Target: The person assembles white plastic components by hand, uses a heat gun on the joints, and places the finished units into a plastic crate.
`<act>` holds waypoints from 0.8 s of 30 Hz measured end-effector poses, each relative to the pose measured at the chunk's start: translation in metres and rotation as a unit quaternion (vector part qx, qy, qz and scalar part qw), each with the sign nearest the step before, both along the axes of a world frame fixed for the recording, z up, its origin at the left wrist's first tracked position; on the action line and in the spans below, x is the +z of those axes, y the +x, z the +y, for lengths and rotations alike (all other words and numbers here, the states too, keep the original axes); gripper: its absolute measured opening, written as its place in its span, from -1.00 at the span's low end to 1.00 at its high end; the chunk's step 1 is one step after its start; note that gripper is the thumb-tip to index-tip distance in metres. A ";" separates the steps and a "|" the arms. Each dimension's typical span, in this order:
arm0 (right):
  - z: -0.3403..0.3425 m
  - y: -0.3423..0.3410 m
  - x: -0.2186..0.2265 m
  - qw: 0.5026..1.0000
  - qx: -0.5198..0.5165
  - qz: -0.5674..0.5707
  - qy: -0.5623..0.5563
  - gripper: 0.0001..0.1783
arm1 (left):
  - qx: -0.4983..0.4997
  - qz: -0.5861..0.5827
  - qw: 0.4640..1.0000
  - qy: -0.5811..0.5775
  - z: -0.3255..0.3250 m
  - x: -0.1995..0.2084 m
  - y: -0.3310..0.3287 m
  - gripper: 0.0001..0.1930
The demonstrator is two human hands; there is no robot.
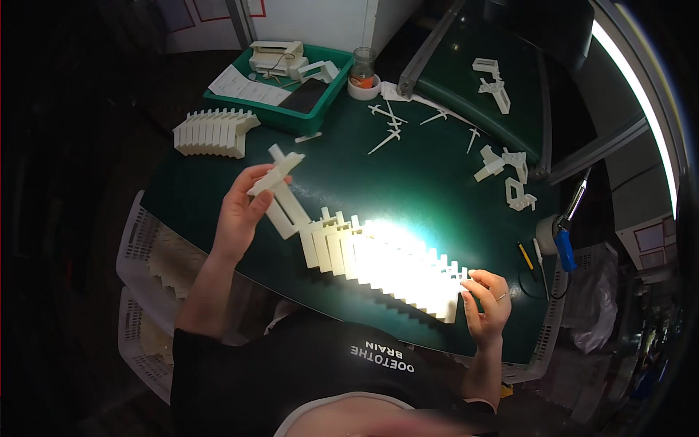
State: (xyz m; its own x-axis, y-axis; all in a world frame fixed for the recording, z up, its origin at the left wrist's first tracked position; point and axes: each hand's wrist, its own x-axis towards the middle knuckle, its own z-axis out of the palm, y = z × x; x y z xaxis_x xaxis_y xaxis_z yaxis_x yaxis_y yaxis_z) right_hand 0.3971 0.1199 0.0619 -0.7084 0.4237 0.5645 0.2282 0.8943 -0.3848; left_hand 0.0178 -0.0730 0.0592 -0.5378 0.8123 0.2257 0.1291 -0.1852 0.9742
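Observation:
My left hand (244,207) grips a cream-white plastic part (285,204) with a long slot and a crosspiece, raised and tilted over the table. Below and to its right, a long row of similar white plastic parts (333,247) stands packed side by side, with small tabs sticking up along the far side. A bright lamp spot washes out much of the row. At the row's right end, my right hand (489,302) has its fingers curled around a tab of the last white plastic part (449,309); glare blurs the exact contact.
A green tray (314,116) of white housings and papers stands at the back. Beside it are a glass jar (362,64), thin white sprues (394,125) and another row of parts (211,135). A conveyor belt (466,80) lies back right; a blue-handled soldering iron (564,247) stands right.

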 end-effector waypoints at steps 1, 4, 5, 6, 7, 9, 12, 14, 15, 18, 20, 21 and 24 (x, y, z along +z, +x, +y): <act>0.005 -0.001 0.000 1.000 0.003 -0.015 -0.018 -0.75 | 0.055 -0.041 0.997 -0.046 -0.021 -0.015 -0.011 -0.58; 0.023 -0.016 -0.008 0.999 0.004 0.000 -0.049 -0.81 | 0.061 -0.065 0.988 -0.126 -0.044 -0.084 -0.014 -0.63; 0.032 -0.022 -0.012 0.998 0.006 -0.004 -0.059 -0.82 | 0.063 -0.082 0.984 -0.145 -0.041 -0.100 -0.005 -0.64; 0.033 -0.028 -0.004 0.998 0.007 -0.001 -0.063 -0.83 | 0.061 -0.095 0.983 -0.147 -0.040 -0.104 0.006 -0.64; 0.035 -0.034 0.004 0.997 0.016 0.002 -0.071 -0.84 | 0.065 -0.054 0.977 -0.195 -0.043 -0.102 0.013 -0.65; 0.054 -0.045 -0.004 0.995 0.023 0.001 -0.093 -0.84 | 0.073 0.108 0.968 -0.215 -0.036 -0.097 0.022 -0.61; 0.087 -0.049 -0.010 0.996 0.013 -0.002 -0.091 -0.83 | 0.090 0.244 0.931 -0.254 -0.030 -0.071 0.015 -0.59; 0.120 -0.051 -0.012 0.991 -0.045 -0.030 -0.125 -0.66 | 0.095 0.243 0.940 -0.219 -0.016 -0.047 0.007 -0.56; 0.141 -0.052 -0.013 0.993 -0.090 -0.053 -0.054 -0.56 | 0.078 0.263 0.940 -0.203 -0.005 -0.035 0.004 -0.57; 0.205 -0.066 -0.019 0.956 -0.200 -0.150 0.155 -0.33 | 0.004 0.285 0.944 -0.166 0.038 -0.013 -0.003 -0.59; 0.240 -0.081 -0.036 0.948 -0.200 -0.164 0.183 -0.38 | -0.050 0.287 0.945 -0.149 0.071 -0.003 -0.002 -0.60; 0.247 -0.088 -0.040 0.941 -0.194 -0.182 0.208 -0.44 | -0.128 0.211 0.957 -0.150 0.087 0.001 -0.001 -0.59; 0.251 -0.112 -0.046 0.965 -0.117 -0.210 0.103 -0.63 | -0.261 -0.008 0.950 -0.170 0.142 0.000 0.007 -0.52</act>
